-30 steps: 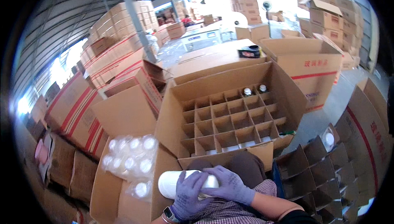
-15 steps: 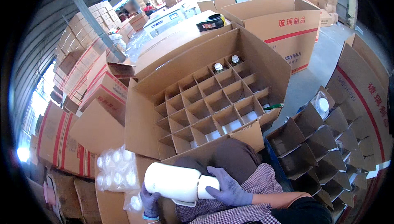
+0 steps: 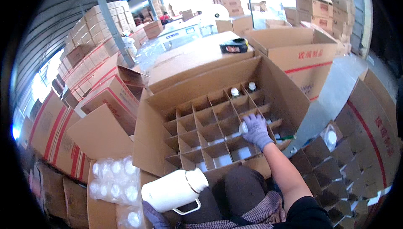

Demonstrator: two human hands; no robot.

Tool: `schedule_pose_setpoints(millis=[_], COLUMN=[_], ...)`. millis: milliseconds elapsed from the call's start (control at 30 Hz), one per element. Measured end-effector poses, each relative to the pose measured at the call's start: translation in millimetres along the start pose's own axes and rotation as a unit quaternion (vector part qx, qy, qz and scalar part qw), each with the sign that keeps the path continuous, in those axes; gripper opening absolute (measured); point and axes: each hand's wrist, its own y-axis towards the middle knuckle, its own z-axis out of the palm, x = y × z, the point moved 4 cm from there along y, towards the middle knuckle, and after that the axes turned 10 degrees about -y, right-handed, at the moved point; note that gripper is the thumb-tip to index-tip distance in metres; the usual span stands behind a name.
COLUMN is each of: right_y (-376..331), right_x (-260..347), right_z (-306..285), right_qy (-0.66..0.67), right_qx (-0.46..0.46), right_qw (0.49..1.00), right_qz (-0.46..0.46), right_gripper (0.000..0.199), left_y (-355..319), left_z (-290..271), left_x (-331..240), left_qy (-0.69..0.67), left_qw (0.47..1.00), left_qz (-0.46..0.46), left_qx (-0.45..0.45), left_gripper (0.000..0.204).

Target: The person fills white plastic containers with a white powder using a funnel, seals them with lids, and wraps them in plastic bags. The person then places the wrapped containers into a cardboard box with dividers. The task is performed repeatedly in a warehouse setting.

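A white jug with a looped handle (image 3: 170,191) lies tilted over my lap, its neck pointing to the right. My left hand (image 3: 156,215), gloved in grey-purple, grips it from below near the base; its fingers are partly hidden. Ahead, a large open carton (image 3: 147,132) has cardboard dividers (image 3: 214,134) forming many cells. My right hand (image 3: 256,130), in a matching glove, reaches into the carton's right part with curled fingers. A small white round cap-like piece (image 3: 243,128) shows at its fingertips. Two bottles with white tops (image 3: 235,92) stand in cells at the back.
Plastic-wrapped white round-topped items (image 3: 114,178) sit in a carton at left. A divided box (image 3: 321,162) stands at right, beside a tall carton (image 3: 369,124). A black tape roll (image 3: 234,45) rests behind the big carton. Stacked cartons fill the background.
My right hand has left the jug's neck and moved forward into the divided carton. The jug has shifted slightly lower left, and the whole view has tilted upward.
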Motion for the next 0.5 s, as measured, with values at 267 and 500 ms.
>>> schedule_pose_setpoints(millis=[267, 500], right_y=[-98, -155], right_x=[104, 111], right_z=[-38, -61], right_qy=[0.519, 0.579], right_qx=[0.285, 0.38], right_qw=[0.799, 0.719], right_qz=[-0.108, -0.057], right_gripper=[0.072, 0.079], left_y=[-9, -21], left_z=[56, 39], left_x=[-80, -63], left_qy=[-0.063, 0.013], left_qw=[0.993, 0.957], left_qz=[0.097, 0.262], left_qx=[0.018, 0.126], left_gripper=[0.081, 0.08])
